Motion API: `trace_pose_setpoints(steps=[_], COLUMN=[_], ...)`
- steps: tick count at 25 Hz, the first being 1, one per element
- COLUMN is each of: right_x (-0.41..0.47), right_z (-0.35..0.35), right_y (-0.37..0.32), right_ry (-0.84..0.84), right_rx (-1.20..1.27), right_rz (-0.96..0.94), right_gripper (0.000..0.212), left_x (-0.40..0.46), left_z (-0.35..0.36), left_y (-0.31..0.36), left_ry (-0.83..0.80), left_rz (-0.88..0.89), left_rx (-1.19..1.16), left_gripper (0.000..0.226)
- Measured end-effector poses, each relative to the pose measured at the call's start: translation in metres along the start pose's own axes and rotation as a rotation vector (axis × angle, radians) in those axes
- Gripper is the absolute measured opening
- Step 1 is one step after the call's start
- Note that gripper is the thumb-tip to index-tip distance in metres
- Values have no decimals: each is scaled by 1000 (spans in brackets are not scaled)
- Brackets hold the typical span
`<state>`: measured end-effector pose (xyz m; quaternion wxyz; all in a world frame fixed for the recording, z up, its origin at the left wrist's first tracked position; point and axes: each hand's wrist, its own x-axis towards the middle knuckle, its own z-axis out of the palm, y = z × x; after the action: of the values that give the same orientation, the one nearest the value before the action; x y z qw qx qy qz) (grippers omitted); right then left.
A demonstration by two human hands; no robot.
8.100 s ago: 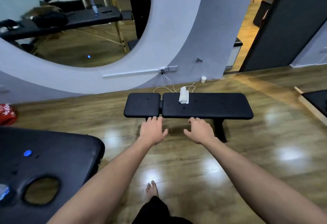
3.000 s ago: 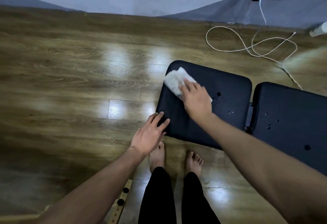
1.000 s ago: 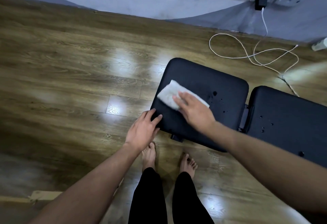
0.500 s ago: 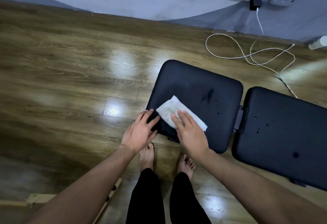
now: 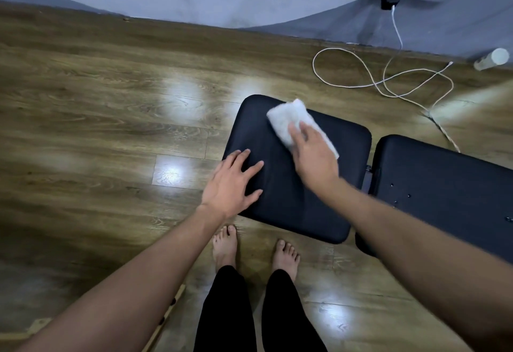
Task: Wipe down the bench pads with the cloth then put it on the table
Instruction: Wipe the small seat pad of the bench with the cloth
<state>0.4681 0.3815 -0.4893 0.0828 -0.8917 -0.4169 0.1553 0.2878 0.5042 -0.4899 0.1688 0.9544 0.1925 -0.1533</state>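
Wood floor fills frame. Bench: long pad at right edge, small pad centre. On small pad's left edge, left grip flat, fingers spread, holding nothing. Above-right, right grip straight-fingered, pressing white cloth onto small pad's upper part.

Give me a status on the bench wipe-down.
Done: nothing finished for certain, though the small pad looks clean where it shows. In hand: the right hand presses the cloth on that pad's far edge while the left hand rests flat on its near left corner. Left: the long pad, which shows small specks, then carrying the cloth to the table, which is out of view.
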Motion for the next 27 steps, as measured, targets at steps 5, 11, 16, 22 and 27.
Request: trace_pose_setpoints(steps=[5,11,16,22,27], right_x=[-117,-43,18,-150,-133], right_z=[32,11,-6,39,24], right_y=[-17,32,62,12,37], right_ry=[-16,-11,74,48,-16], right_rx=[67,35,7,28,-37], right_rz=[-107,-174,91,-61,-194], right_gripper=[54,52,53,56,69], left_x=[-4,-3,-1,-4,-5], left_z=[1,1,2,-2,-5], left_y=[1,4,6,6,10], left_ry=[14,53,19,-20,4], left_rz=[11,-6,2,5,14], left_rx=[20,34,43,83,77], left_gripper=[66,65,65,64,63])
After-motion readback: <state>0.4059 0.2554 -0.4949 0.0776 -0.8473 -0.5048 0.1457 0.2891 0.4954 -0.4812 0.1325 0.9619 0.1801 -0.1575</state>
